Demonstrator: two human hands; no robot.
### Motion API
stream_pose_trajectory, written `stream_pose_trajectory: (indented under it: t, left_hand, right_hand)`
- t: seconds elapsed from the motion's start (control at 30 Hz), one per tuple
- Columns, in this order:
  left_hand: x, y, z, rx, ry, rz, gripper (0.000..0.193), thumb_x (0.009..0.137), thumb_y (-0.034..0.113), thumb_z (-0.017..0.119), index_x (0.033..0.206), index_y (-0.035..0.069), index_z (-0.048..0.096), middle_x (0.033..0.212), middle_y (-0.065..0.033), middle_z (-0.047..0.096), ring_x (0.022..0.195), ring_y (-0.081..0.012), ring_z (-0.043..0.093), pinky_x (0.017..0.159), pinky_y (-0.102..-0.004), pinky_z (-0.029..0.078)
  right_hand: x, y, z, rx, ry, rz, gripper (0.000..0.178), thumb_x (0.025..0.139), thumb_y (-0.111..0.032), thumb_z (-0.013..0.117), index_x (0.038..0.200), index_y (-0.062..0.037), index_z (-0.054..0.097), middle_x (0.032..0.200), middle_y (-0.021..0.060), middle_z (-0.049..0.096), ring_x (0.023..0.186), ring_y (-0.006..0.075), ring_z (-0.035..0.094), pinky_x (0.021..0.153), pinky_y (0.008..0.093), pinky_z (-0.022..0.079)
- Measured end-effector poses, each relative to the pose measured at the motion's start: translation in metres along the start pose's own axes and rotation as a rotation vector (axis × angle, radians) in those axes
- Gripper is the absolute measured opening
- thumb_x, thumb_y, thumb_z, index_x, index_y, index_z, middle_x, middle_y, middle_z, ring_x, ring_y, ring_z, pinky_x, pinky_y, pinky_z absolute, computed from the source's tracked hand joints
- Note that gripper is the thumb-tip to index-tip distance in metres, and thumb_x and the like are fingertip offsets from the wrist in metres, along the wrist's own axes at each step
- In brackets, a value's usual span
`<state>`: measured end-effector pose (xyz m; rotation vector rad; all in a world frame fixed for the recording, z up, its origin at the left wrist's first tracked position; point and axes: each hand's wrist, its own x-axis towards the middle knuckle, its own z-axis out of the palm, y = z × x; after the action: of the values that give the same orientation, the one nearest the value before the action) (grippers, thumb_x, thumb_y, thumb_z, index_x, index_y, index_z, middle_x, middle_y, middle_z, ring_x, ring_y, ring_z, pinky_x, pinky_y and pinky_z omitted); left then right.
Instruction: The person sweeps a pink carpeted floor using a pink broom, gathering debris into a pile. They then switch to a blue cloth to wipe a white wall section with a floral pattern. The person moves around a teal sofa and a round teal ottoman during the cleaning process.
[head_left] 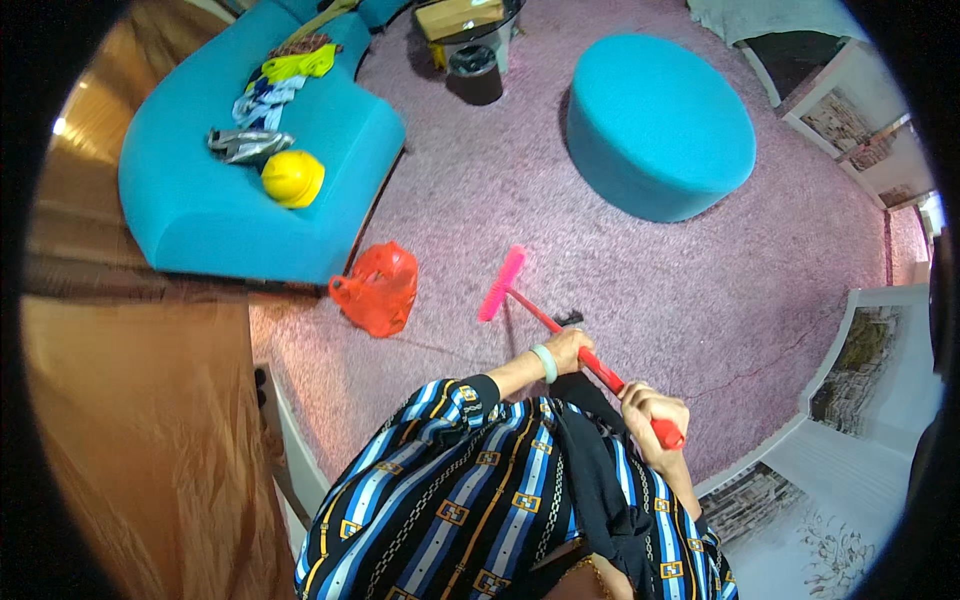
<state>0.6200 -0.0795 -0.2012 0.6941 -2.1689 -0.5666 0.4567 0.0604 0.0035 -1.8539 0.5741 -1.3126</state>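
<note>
Both hands are closed round the red handle of a broom (604, 374). My left hand (566, 352), with a pale green bangle at its wrist, grips partway down the handle. My right hand (652, 418) holds it near the top end, whose red tip sticks out past the fingers. The handle slants away to the far left, down to a bright pink broom head (502, 284) over the pinkish carpet (470, 210). To the left of that head lies a crumpled red plastic bag (380, 290).
A blue curved sofa (200, 190) on the left bears a yellow hard hat (293, 179) and clothes (268, 98). Beyond stand a dark waste bin (474, 76) and a round blue ottoman (660, 125). White panels with pictures (850, 390) line the right; brown drapery (150, 430) hangs left.
</note>
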Motion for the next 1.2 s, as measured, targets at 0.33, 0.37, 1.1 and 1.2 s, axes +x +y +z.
stream_pose_trajectory:
  t: [0.33,0.37,1.1,1.2]
  left_hand:
    - [-0.004,-0.020,-0.022,0.103,-0.151,-0.216,0.020,0.070,0.013,0.066,0.057,0.005,0.053,0.059,-0.0177,0.055,0.060,-0.0380,0.057,0.054,-0.0445,0.044]
    - [-0.008,-0.019,-0.026,0.075,-0.136,-0.179,0.025,0.071,0.016,0.067,0.055,0.005,0.051,0.057,-0.0177,0.055,0.058,-0.0378,0.057,0.051,-0.0447,0.043]
    - [-0.056,0.066,0.017,-0.103,-0.857,0.384,0.030,0.077,0.010,0.066,0.055,0.000,0.048,0.056,-0.0187,0.052,0.059,-0.0374,0.054,0.054,-0.0447,0.043]
    - [-0.023,0.097,0.027,-0.205,-1.008,0.376,0.026,0.077,0.015,0.063,0.058,0.000,0.055,0.063,-0.0196,0.058,0.067,-0.0393,0.058,0.060,-0.0485,0.047]
  right_hand:
    - [0.007,0.011,0.008,0.079,0.110,0.053,0.032,0.081,0.008,0.058,0.057,-0.0021,0.038,0.057,0.0065,0.047,0.054,0.0176,0.046,0.063,0.0337,0.044]
    - [0.002,0.020,0.015,0.086,0.153,0.082,0.033,0.081,0.007,0.058,0.056,-0.0019,0.038,0.058,0.0064,0.047,0.054,0.0174,0.045,0.064,0.0333,0.044]
    - [-0.138,-0.040,0.186,-0.255,1.087,0.047,0.024,0.074,0.005,0.060,0.056,-0.0030,0.046,0.055,0.0065,0.045,0.051,0.0200,0.047,0.057,0.0324,0.041]
    - [-0.106,-0.069,0.168,-0.361,1.116,0.090,0.026,0.073,0.005,0.062,0.055,-0.0036,0.046,0.054,0.0067,0.045,0.050,0.0205,0.047,0.057,0.0325,0.041]
